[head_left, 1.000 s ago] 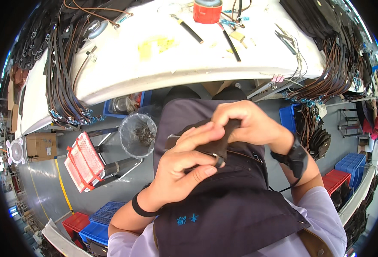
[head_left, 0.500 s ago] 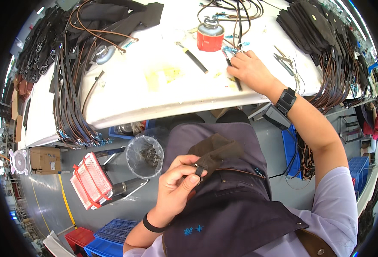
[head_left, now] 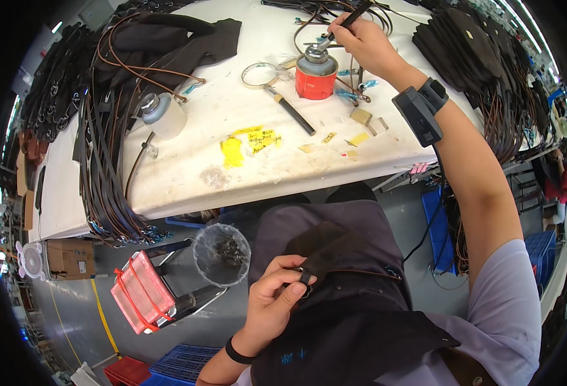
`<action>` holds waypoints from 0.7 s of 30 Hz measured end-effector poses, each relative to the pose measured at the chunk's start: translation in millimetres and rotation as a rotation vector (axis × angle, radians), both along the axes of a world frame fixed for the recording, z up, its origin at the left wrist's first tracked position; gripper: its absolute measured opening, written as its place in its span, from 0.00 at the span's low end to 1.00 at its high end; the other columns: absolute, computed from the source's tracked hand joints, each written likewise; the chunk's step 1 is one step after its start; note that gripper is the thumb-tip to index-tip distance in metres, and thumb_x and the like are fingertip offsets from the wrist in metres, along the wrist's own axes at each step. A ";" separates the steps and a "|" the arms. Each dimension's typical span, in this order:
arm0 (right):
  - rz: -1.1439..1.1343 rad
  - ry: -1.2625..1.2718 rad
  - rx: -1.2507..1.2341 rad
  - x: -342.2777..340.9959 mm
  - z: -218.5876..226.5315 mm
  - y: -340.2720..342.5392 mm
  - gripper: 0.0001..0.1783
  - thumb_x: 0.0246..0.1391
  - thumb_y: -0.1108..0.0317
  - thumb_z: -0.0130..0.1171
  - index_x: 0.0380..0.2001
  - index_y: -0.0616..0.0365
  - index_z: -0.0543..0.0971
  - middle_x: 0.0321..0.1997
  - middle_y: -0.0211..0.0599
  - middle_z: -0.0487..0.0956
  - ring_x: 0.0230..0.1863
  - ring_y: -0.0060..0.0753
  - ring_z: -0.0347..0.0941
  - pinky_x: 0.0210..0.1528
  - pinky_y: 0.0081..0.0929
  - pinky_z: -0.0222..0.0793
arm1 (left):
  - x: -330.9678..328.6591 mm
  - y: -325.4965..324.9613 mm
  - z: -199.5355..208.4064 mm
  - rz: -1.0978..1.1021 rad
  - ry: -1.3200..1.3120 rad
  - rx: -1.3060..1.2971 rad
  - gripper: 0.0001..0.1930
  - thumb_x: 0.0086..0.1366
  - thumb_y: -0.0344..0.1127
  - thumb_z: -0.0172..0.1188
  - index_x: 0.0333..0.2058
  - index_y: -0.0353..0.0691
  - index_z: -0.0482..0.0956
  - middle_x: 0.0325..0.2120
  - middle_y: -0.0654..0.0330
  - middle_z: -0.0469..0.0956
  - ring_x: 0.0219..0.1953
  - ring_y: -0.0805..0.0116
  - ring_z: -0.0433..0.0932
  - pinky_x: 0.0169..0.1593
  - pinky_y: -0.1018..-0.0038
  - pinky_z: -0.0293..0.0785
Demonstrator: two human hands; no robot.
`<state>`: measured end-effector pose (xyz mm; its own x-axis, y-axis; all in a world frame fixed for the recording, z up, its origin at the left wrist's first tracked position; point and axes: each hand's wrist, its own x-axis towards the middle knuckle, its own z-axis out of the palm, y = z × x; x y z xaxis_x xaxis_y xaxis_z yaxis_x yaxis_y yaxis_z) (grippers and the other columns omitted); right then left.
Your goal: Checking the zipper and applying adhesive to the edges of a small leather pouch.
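Observation:
My right hand (head_left: 366,42) grips a slim black-handled tool (head_left: 355,17) beyond the front part of the table. The tool's lower end meets the metal top of a squat bottle (head_left: 315,59) with a red band around it. Low over my lap, my left hand (head_left: 276,297) pinches a black strap loop (head_left: 306,276) between thumb and fingers. That loop is on a dark brown fabric piece (head_left: 325,243), which lies over my dark apron. A second black-handled tool (head_left: 293,114) rests on the table, left of the red-banded bottle.
Another bottle (head_left: 164,117) with a metal top stands left on the white table (head_left: 187,174). Dark straps (head_left: 100,161) hang off the front edge; stacked dark fabric (head_left: 457,48) sits at the right. Below are a lined waste bin (head_left: 207,265) and a stool with a pink pad (head_left: 143,291).
My right hand has lifted the black-handled tool off the table and carried it up and away to the red-banded bottle's top. My left hand still pinches the strap loop. The view has shifted.

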<state>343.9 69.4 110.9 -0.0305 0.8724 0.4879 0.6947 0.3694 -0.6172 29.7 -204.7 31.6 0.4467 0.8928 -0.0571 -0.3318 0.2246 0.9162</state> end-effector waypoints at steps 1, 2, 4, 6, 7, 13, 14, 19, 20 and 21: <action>-0.026 -0.151 -0.027 -0.4 0.4 2.8 0.15 0.58 0.60 0.50 0.37 0.62 0.76 0.24 0.30 0.72 0.25 0.20 0.64 0.28 0.21 0.60 | -1.2 -0.4 -1.2 0.004 -0.001 -0.004 0.08 0.63 0.32 0.57 0.38 0.36 0.80 0.48 0.56 0.67 0.32 0.80 0.68 0.29 0.86 0.63; -0.022 -0.152 -0.030 -1.4 1.0 6.1 0.15 0.58 0.60 0.50 0.37 0.62 0.76 0.24 0.30 0.72 0.25 0.20 0.64 0.28 0.21 0.60 | -2.7 -0.4 -2.3 0.005 -0.006 -0.009 0.08 0.63 0.32 0.57 0.38 0.36 0.80 0.48 0.56 0.67 0.33 0.80 0.68 0.30 0.86 0.64; -0.012 -0.249 0.009 -1.9 1.9 10.7 0.15 0.58 0.60 0.49 0.36 0.62 0.77 0.22 0.31 0.71 0.25 0.22 0.63 0.28 0.23 0.58 | -3.2 -0.3 -3.4 0.003 -0.014 -0.018 0.08 0.63 0.32 0.57 0.38 0.35 0.79 0.48 0.56 0.67 0.33 0.79 0.68 0.31 0.85 0.64; 0.008 -0.256 0.031 -2.5 -1.1 15.0 0.15 0.58 0.59 0.50 0.35 0.62 0.76 0.22 0.31 0.71 0.25 0.23 0.64 0.29 0.24 0.60 | -1.1 1.9 -2.9 0.005 -0.015 0.006 0.08 0.63 0.31 0.57 0.38 0.35 0.79 0.47 0.56 0.67 0.34 0.79 0.69 0.32 0.85 0.65; 0.011 -0.238 0.045 -2.9 -4.9 18.9 0.15 0.59 0.59 0.50 0.35 0.61 0.76 0.23 0.31 0.72 0.25 0.22 0.65 0.29 0.22 0.60 | -1.0 3.1 -2.7 0.005 -0.013 0.001 0.08 0.63 0.31 0.57 0.38 0.35 0.79 0.47 0.56 0.67 0.34 0.79 0.69 0.32 0.85 0.65; 0.092 0.141 0.060 19.2 -12.4 -15.8 0.13 0.60 0.61 0.49 0.35 0.60 0.76 0.24 0.28 0.73 0.25 0.17 0.66 0.29 0.16 0.61 | 0.9 2.7 -4.7 -0.014 -0.038 0.054 0.08 0.63 0.31 0.57 0.39 0.35 0.79 0.48 0.55 0.68 0.37 0.76 0.70 0.35 0.83 0.67; 0.100 0.218 0.023 19.2 -14.3 -28.7 0.13 0.60 0.61 0.49 0.35 0.60 0.76 0.24 0.28 0.73 0.25 0.15 0.65 0.28 0.15 0.60 | -1.6 1.6 -4.7 -0.009 -0.029 0.033 0.08 0.63 0.31 0.57 0.39 0.35 0.79 0.47 0.55 0.68 0.38 0.75 0.70 0.36 0.83 0.67; 0.039 0.252 -0.252 37.3 -45.7 -88.2 0.12 0.60 0.62 0.49 0.32 0.60 0.75 0.22 0.27 0.73 0.22 0.13 0.63 0.25 0.13 0.59 | -5.0 -2.5 -5.3 0.015 -0.032 0.004 0.08 0.63 0.31 0.57 0.38 0.34 0.79 0.48 0.54 0.67 0.42 0.73 0.70 0.44 0.80 0.67; -0.037 0.190 -0.309 38.6 -51.8 -95.0 0.12 0.60 0.62 0.50 0.31 0.59 0.75 0.21 0.26 0.73 0.22 0.12 0.63 0.25 0.13 0.58 | -5.9 -3.8 -6.1 0.020 -0.020 0.013 0.08 0.63 0.32 0.57 0.37 0.33 0.79 0.48 0.53 0.67 0.44 0.72 0.70 0.47 0.79 0.67; -0.111 0.126 -0.367 40.5 -58.0 -101.1 0.11 0.60 0.62 0.50 0.30 0.58 0.75 0.20 0.25 0.73 0.21 0.12 0.63 0.25 0.13 0.58 | -5.3 -1.3 -5.4 0.031 0.003 0.056 0.08 0.62 0.31 0.57 0.36 0.32 0.79 0.48 0.52 0.68 0.47 0.68 0.69 0.50 0.77 0.65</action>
<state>384.4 -31.7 52.9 0.1138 0.9839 0.1375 0.6282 0.0360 -0.7772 24.4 -206.0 26.2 0.4191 0.9079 -0.0079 -0.3345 0.1625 0.9283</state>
